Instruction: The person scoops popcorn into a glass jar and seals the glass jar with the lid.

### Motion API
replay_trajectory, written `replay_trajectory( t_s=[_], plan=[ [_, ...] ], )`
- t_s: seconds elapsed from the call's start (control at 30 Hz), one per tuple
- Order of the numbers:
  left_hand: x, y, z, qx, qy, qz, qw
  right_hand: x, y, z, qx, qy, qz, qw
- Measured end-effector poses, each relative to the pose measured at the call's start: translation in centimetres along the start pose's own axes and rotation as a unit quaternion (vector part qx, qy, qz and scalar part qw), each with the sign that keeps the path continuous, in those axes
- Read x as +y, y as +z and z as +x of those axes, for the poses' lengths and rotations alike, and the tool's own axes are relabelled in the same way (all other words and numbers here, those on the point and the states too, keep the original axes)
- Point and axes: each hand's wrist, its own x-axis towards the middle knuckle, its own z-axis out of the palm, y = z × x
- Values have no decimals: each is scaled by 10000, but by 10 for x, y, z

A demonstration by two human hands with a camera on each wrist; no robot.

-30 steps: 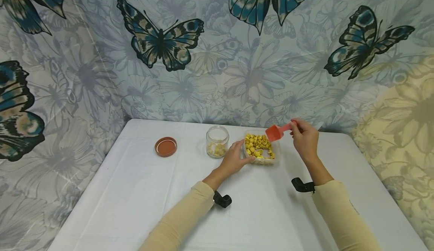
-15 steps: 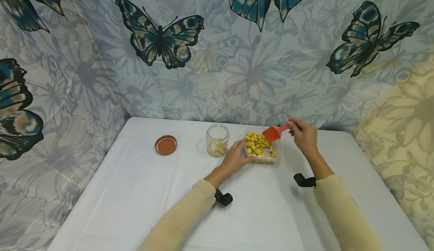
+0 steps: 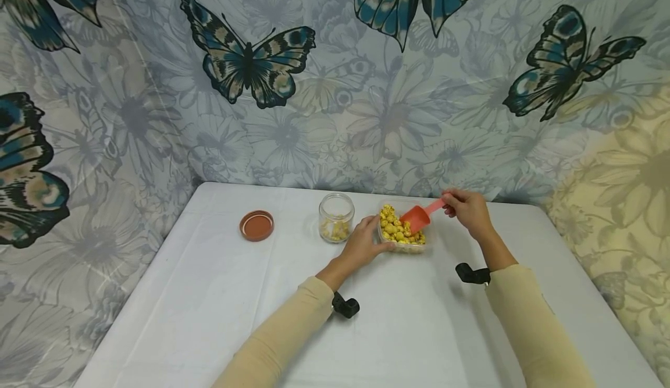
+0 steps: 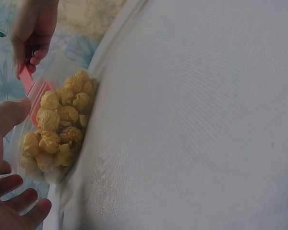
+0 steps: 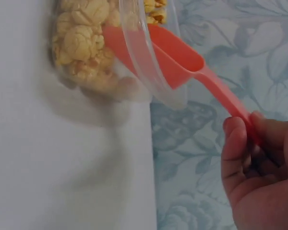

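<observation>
A clear plastic tub (image 3: 413, 249) of yellow popcorn (image 3: 392, 225) stands near the far edge of the table. My left hand (image 3: 360, 242) rests against the tub's left side, its fingers spread and fairly straight; in the left wrist view the thumb (image 4: 12, 115) lies at the rim. Between thumb and fingers, my right hand (image 3: 469, 210) pinches the handle of a red scoop (image 3: 417, 219). The scoop's bowl (image 5: 177, 52) dips inside the tub among the popcorn, its tip partly hidden. Just left of my left hand is an open glass jar (image 3: 336, 219) with some popcorn at its bottom.
A brown-red round lid (image 3: 256, 225) lies on the white-covered table (image 3: 220, 306), left of the jar. Behind the table hangs a floral cloth (image 3: 335, 114) with butterflies. A black wrist camera (image 3: 345, 305) sits on the left wrist, another camera (image 3: 473, 273) on the right.
My right hand has brought the scoop down and left, from above the tub's far right corner into the popcorn. Popcorn has shifted toward the near side. The left hand stays at the tub.
</observation>
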Motion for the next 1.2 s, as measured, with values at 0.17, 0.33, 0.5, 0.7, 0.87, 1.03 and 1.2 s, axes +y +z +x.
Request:
replay_trajectory(
  t_s=[0.17, 0.33, 0.5, 0.7, 0.87, 1.03, 1.2],
  plan=[
    [0, -1, 0, -17, 15, -1, 10000, 12, 5, -2, -82, 718, 797, 9942],
    [0, -1, -1, -22, 52, -47, 10000, 20, 20, -10, 190, 1567, 1526, 9756],
    [0, -1, -1, -18, 171, 20, 9999, 21, 32, -16, 409, 1957, 2081, 9574],
    [-2, 0, 0, -35, 64, -68, 10000, 19, 37, -18, 590, 2288, 2465, 9399],
    [-3, 0, 1, 15, 61, -78, 10000, 15, 36, -17, 775, 2518, 2673, 9269],
    [-3, 0, 1, 33, 74, -54, 10000, 13, 37, -17, 661, 2510, 2579, 9307],
    [-3, 0, 1, 14, 92, -68, 9999, 12, 37, -18, 649, 2511, 2695, 9274]
  ],
)
